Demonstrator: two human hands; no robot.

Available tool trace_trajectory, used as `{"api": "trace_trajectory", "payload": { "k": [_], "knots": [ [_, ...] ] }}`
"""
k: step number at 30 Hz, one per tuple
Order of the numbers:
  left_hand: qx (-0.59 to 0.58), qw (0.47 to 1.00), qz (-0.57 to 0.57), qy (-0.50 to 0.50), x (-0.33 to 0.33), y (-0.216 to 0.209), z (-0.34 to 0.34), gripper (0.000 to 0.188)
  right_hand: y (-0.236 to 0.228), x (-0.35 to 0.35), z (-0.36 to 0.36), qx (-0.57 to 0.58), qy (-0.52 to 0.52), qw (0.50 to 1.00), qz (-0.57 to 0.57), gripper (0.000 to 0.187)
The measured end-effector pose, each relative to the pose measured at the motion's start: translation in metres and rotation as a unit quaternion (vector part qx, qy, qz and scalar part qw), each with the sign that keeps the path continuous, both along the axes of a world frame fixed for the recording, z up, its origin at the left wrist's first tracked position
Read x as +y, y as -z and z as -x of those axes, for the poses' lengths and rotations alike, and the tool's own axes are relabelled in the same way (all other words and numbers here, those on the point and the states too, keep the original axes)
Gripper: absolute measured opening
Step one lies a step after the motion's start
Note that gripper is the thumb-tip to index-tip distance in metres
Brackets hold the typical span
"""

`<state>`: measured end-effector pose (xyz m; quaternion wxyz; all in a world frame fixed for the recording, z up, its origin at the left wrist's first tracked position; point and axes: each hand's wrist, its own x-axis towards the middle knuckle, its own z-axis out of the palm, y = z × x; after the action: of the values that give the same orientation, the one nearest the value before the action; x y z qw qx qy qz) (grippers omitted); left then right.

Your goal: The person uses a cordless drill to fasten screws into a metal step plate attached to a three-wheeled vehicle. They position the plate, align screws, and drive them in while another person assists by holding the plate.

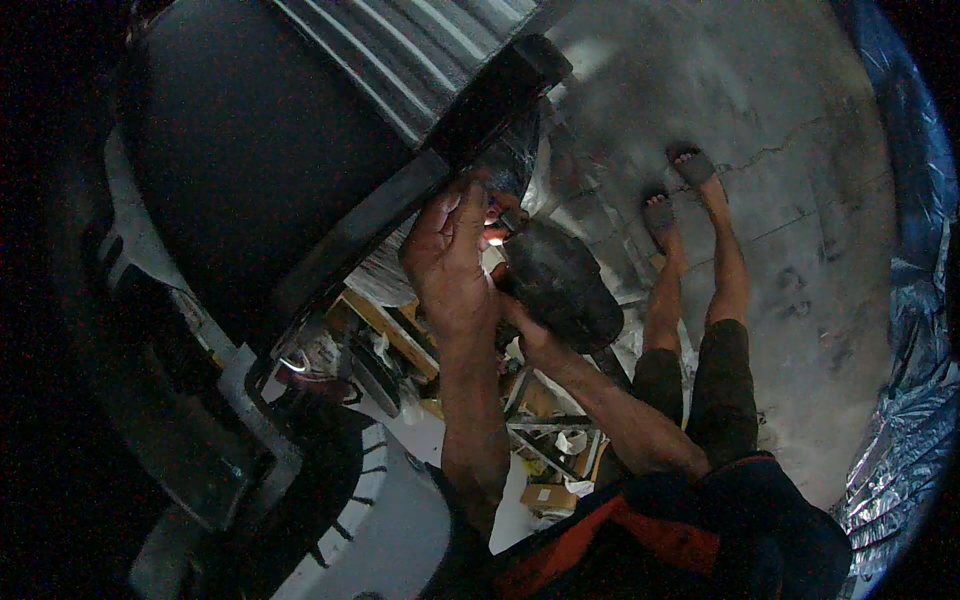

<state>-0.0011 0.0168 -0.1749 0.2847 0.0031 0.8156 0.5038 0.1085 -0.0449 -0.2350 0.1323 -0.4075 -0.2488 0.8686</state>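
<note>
My right hand (515,310) is wrapped round a dark power tool (565,285) that looks like a cordless drill. A small bright light glows at its front end, close to my left hand. My left hand (445,240) is raised against the black frame edge (365,225) of a large dark panel (260,150). Its fingers are bent and pressed together at that edge; whatever they hold, if anything, is hidden. The tool's tip and the spot it points at are too dark and covered to make out.
A ribbed grey sheet (405,55) lies beyond the frame. Below my forearms are shelves with a small cardboard box (548,498) and assorted parts. A rounded grey-white body (390,525) stands at the lower left. Silvery-blue sheeting (905,420) hangs along the right over concrete floor (800,250).
</note>
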Motion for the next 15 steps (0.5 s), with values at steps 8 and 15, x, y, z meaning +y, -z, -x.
{"api": "trace_trajectory", "payload": {
  "k": [8,15],
  "knots": [
    [0.02,0.997,0.005,-0.078,0.002,0.006,0.007,0.021,0.007,-0.009,0.006,-0.007,-0.008,0.999,0.032,0.032],
    [0.079,0.994,0.071,-0.036,-0.022,-0.049,0.01,0.02,-0.036,-0.046,0.01,-0.008,-0.014,0.999,0.052,0.031]
  ]
}}
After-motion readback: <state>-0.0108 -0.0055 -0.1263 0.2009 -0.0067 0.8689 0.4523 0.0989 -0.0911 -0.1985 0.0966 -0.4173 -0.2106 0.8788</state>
